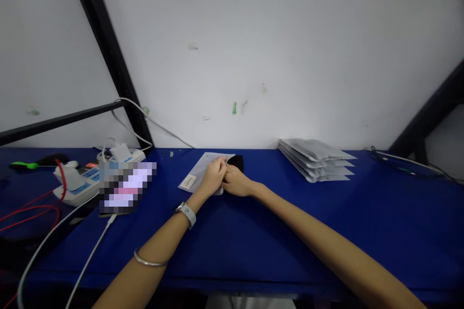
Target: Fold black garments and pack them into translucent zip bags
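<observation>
A frosted, translucent plastic bag (200, 170) with a small white label (188, 182) lies on the blue table in front of me. My left hand (215, 174) is closed on the bag's right edge, fingers pinched near its open end. At that same edge, my right hand (237, 181) has its fingers curled around a flat black item (238, 161). Part of the black item sticks out behind the right hand; its kind cannot be made out. Both hands meet at the bag's mouth, and the fingertips are partly hidden.
Several similar frosted bags (314, 157) are stacked by the wall on the right. On the left are a blurred-out phone (126, 188) with a white cable, a power strip (79, 192), red wires and a green-and-black screwdriver (39, 161). A thin cable (409, 159) runs along the right back.
</observation>
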Available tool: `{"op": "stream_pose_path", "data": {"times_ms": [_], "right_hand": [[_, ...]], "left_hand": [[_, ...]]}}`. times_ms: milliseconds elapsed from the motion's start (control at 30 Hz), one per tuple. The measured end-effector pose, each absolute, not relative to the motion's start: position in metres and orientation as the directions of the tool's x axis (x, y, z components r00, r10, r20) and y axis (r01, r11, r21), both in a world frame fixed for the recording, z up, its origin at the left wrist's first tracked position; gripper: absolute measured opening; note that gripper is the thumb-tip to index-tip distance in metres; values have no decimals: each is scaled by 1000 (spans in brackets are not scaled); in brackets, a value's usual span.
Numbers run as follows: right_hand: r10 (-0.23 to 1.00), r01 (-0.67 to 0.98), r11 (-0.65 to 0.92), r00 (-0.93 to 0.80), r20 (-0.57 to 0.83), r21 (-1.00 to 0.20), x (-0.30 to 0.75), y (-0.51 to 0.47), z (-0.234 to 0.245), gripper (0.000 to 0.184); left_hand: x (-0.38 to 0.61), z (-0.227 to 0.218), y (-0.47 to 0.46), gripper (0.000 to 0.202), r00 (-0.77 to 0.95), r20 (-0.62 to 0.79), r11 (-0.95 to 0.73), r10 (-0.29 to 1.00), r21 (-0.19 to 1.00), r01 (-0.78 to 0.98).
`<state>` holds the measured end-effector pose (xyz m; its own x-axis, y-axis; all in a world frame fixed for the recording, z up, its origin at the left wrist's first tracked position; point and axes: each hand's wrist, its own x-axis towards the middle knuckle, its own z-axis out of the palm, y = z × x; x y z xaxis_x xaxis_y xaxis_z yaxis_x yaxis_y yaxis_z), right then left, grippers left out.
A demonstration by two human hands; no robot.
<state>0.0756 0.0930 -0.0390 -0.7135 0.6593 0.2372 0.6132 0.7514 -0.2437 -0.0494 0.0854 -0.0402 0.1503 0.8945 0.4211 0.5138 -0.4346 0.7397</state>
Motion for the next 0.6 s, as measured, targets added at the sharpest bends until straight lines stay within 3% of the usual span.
{"op": "stream_pose_path", "data": {"times_ms": [67,133,333,467,600], "right_hand": [[547,448,809,-811,209,-380,90,91,-29,46],[511,396,805,-842,175,-442,109,91,-21,45],[645,615,764,-718,261,-195,126,95,-35,53],[579,542,815,-775,254,-204,106,85,-43,34],[498,459,862,-846,192,-214,101,81,-33,31]], "left_hand": [[-51,-38,83,18,169,403,-431,900,757,492],[-50,-37,81,18,197,393,-439,898,767,467],[-44,-42,82,21,231,390,-453,892,775,440],[-44,-42,82,23,203,386,-435,900,756,490],[-46,-36,77,28,235,387,-450,891,696,560]]}}
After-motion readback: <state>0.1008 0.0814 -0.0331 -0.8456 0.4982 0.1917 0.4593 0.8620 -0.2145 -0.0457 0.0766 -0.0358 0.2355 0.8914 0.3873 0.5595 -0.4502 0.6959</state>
